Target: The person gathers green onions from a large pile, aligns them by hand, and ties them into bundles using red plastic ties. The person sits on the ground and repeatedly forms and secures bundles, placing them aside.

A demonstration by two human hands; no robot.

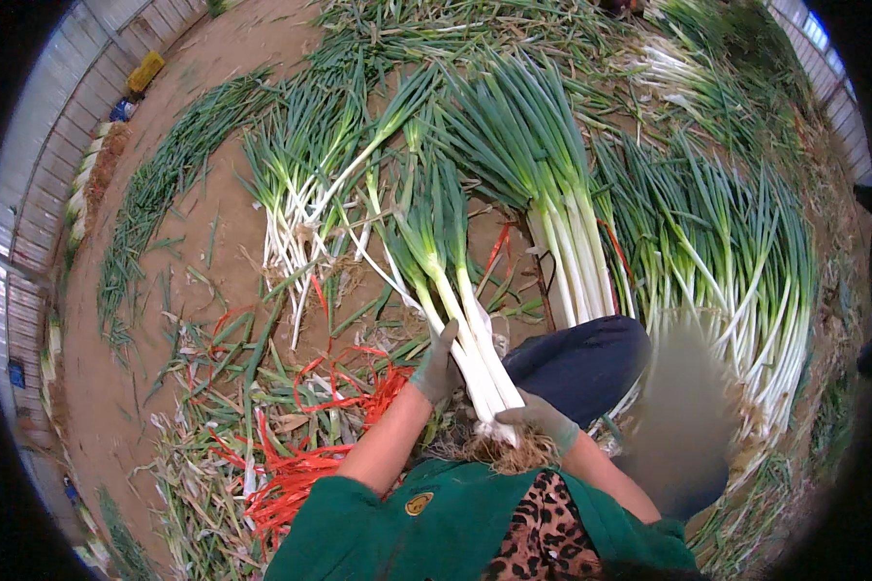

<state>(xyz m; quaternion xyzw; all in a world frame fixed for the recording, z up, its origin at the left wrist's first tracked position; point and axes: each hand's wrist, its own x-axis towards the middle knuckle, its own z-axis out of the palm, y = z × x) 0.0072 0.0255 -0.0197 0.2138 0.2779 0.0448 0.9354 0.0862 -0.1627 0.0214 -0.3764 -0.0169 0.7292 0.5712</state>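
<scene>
Several long green onions with white stalks (477, 356) lie across my lap, roots towards my body and green leaves pointing away. My left hand (438, 367), in a thin greyish glove, holds the stalks from the left at mid-length. Lower down, my right hand (541, 417), gloved alike, grips them just above the brown roots (512, 449). Beyond my bent knee stands a thick, neat bunch of green onions (570, 254). A looser pile of thinner green onions (291, 218) lies on the soil to the left.
Red plastic ties (291, 486) lie at the left among dry peelings and leaf scraps (211, 501). A wide row of green onions (741, 290) spreads on the right. Cut green leaves (160, 189) curve over the bare soil (87, 407). A yellow crate (145, 71) is by the far wall.
</scene>
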